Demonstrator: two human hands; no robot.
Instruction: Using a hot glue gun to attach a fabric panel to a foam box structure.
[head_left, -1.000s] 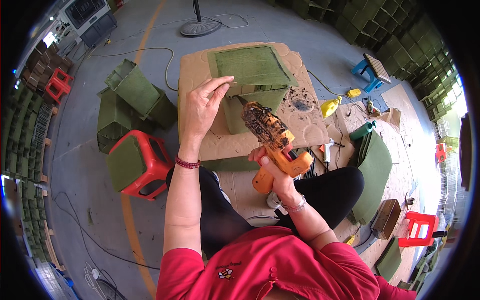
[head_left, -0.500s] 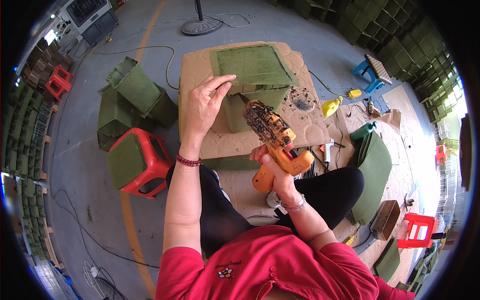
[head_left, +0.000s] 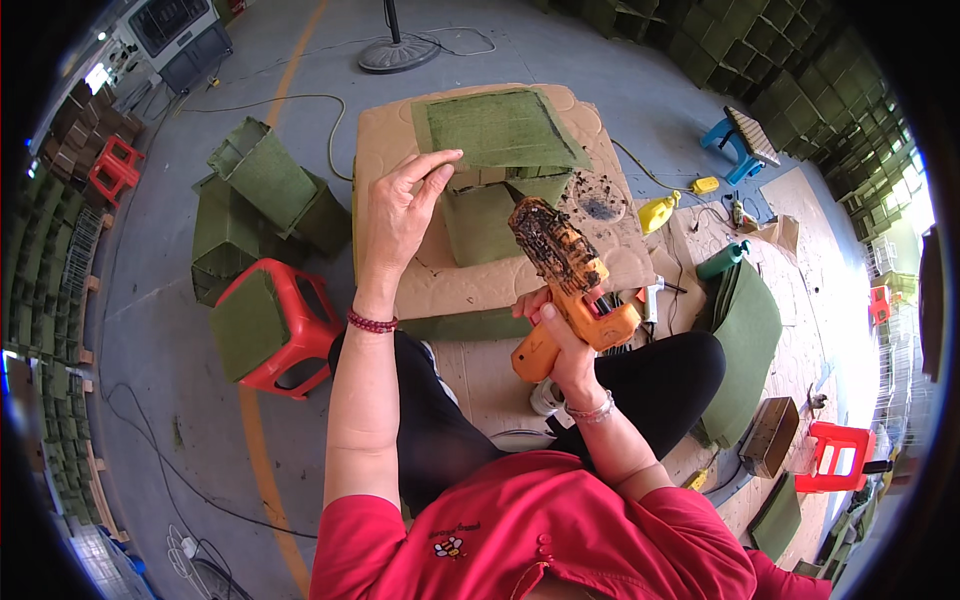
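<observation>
In my right hand (head_left: 566,340) is an orange glue gun (head_left: 572,295), its front half crusted with dark residue. Its nozzle points up and away, toward the green felt box piece (head_left: 490,222) on the cardboard-topped work surface. My left hand (head_left: 402,215) has thumb and index finger pinched at the near left corner of a green felt panel (head_left: 490,130). That panel lies at the far side of the surface, a dark line along its edges, and its near edge is raised over the box piece. The pinched edge itself is partly hidden by my fingers.
Green felt boxes (head_left: 262,180) and a red stool (head_left: 290,325) stand at left. Dark crumbs (head_left: 597,205) dot the cardboard (head_left: 430,275). At right are a yellow bottle (head_left: 658,213), a green bottle (head_left: 722,260), stacked green sheets (head_left: 745,350) and a blue-legged stool (head_left: 742,145).
The glue gun has moved right, drawing its nozzle away from my left fingertips and the box piece. My left hand stays at the panel's corner, nearly still.
</observation>
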